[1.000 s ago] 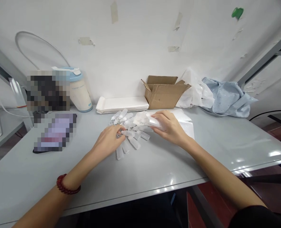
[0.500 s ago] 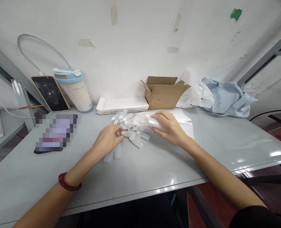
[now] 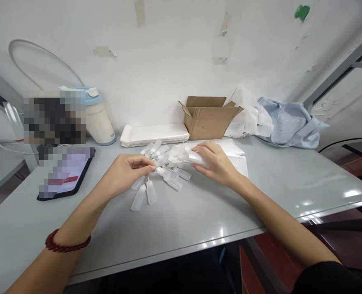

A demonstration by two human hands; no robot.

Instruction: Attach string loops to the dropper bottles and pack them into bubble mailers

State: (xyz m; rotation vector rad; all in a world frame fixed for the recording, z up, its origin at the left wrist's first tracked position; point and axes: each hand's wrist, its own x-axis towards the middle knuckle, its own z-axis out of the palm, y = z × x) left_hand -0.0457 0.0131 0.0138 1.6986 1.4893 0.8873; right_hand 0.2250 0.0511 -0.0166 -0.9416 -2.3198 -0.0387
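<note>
A loose cluster of small translucent plastic pieces, each with a narrow neck and a flat body, lies on the grey table; one such plastic piece [image 3: 150,192] points toward me. At the cluster's left side, my left hand [image 3: 127,173] has thumb and forefinger pinched together at the neck ends, and the fingers partly hide what is between them. Curled around a crumpled clear plastic bag [image 3: 196,157] is my right hand [image 3: 216,163]. The bag's whitish, wrinkled end [image 3: 178,153] rests against the cluster.
Behind the cluster are a stack of white flat packs [image 3: 155,134], an open cardboard box [image 3: 210,122], a white plastic bag [image 3: 248,116] and a blue cloth [image 3: 291,124]. A tumbler [image 3: 99,122] and a phone [image 3: 79,173] are on the left. The table's front edge [image 3: 181,249] is near me.
My left hand has shifted slightly left, and its curled fingers have straightened into a pinch. My right hand keeps its hold on the bag. The whole view has moved a little.
</note>
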